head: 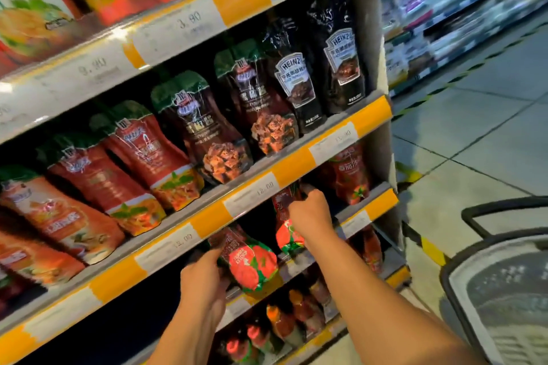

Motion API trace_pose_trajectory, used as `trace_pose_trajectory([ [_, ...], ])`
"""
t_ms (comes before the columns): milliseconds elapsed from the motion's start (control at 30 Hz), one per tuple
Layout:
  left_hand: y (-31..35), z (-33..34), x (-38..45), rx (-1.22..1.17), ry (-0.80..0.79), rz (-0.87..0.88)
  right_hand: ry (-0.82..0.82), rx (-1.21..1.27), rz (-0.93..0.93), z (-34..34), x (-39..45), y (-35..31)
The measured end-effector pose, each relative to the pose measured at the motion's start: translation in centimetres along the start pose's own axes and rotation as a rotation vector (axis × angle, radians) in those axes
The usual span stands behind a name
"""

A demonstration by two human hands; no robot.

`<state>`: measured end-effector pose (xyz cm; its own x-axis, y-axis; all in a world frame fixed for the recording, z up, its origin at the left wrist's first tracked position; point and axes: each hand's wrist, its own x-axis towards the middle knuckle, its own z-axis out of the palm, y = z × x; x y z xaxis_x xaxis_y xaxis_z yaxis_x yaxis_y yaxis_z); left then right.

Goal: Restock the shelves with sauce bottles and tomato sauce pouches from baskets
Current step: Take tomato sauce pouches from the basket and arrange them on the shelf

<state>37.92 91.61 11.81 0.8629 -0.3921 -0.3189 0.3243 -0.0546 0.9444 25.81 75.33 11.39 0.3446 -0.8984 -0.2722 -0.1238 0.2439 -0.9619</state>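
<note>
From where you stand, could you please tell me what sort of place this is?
Most likely a supermarket aisle: price tags run along the shelf edges, rows of sauce pouches face outward, and a basket sits on the tiled floor.

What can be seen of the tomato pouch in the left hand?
The tomato pouch is a glossy, soft-looking pack, red with tomato pictures and green edging. It is tilted, its top toward the shelf interior, at the front of the shelf under the 12.00 price strip. The left hand grips its left side; nothing else visibly touches it.
</note>
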Motion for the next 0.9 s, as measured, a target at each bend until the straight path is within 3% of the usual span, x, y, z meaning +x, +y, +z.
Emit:
trace_pose_trajectory([
  [167, -0.8, 2.1, 2.9, -0.106, 0.066, 0.050, 0.001, 0.082, -0.048, -1.8, 1.6, 0.1],
  [500, -2.9, 7.4, 6.3, 0.055, -0.006, 0.204, -0.083, 0.146, -0.091, -1.6, 3.8, 0.9],
  [600, -4.1, 6.6, 7.3, 0.181, -0.009, 0.247, -0.100, 0.113, -0.077, -1.2, 4.5, 1.3],
  [733, -5.8, 5.1, 8.5, 0.570, -0.098, 0.358, -0.089, 0.072, -0.096, -1.3, 4.9, 1.3],
  [900, -6.5, 4.8, 8.5, 0.634, -0.094, 0.383, 0.022, 0.043, -0.121, -2.0, 5.1, 0.9],
])
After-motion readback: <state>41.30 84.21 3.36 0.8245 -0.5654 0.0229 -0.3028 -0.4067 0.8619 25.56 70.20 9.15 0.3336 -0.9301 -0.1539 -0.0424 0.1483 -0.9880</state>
